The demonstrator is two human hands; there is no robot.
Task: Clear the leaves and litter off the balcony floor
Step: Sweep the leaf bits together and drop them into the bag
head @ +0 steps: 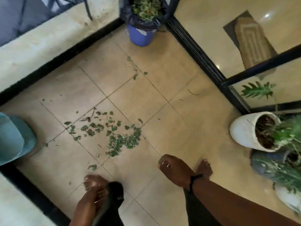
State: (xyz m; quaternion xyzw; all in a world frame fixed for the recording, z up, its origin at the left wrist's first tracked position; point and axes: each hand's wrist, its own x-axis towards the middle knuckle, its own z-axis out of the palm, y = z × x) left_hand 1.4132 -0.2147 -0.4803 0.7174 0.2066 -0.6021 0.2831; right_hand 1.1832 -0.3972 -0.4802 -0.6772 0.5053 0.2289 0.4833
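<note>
Green leaf scraps (121,141) lie scattered over the beige tiled balcony floor (162,88), thickest just ahead of my feet, with a thinner trail (134,74) farther off. A blue bucket (140,36) lined with a black bag stands in the far corner, full of leaves (145,8). My right hand (174,170) hangs low over the tiles with fingers curled and nothing visible in it; a black band circles its wrist. My left hand (91,203) is blurred, low beside my black trouser leg (114,193); its grip is unclear.
A teal plastic container (14,139) sits at the left edge. White (244,132) and dark blue (267,160) plant pots crowd the right side. A black sliding door track (195,51) borders the right, a low wall (40,46) with black skirting borders the left.
</note>
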